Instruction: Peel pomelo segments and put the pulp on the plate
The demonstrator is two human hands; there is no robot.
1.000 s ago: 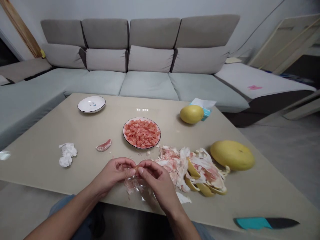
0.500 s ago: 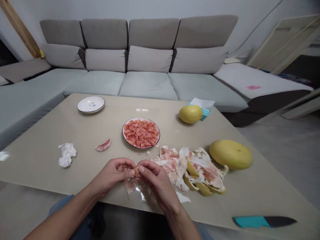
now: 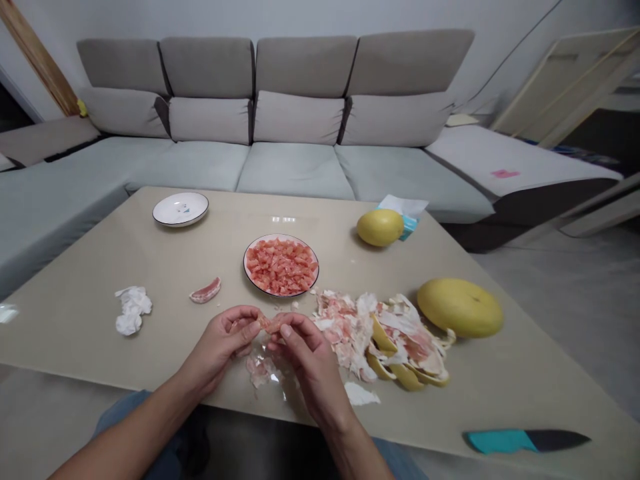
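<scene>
My left hand (image 3: pixel 223 347) and my right hand (image 3: pixel 305 360) meet over the near edge of the beige table (image 3: pixel 150 267). Both pinch a small pink pomelo piece (image 3: pixel 269 325) between their fingertips. Bits of pale membrane (image 3: pixel 260 369) lie just below the hands. Beyond them stands a plate of pink pomelo chunks (image 3: pixel 281 265). A heap of peel and pith (image 3: pixel 385 337) lies right of my right hand. A single pomelo segment (image 3: pixel 205 291) rests on the table to the left.
A whole pomelo (image 3: pixel 460 307) and a smaller one (image 3: pixel 380 227) sit at the right, by a tissue pack (image 3: pixel 407 211). A teal-handled knife (image 3: pixel 525 441) lies near the front right edge. An empty white dish (image 3: pixel 181 209) and crumpled tissue (image 3: pixel 131 309) are at left. A grey sofa (image 3: pixel 295 133) stands behind.
Both hands have lifted slightly and moved a little away from me, still pinching the pink piece. The rest is unchanged.
</scene>
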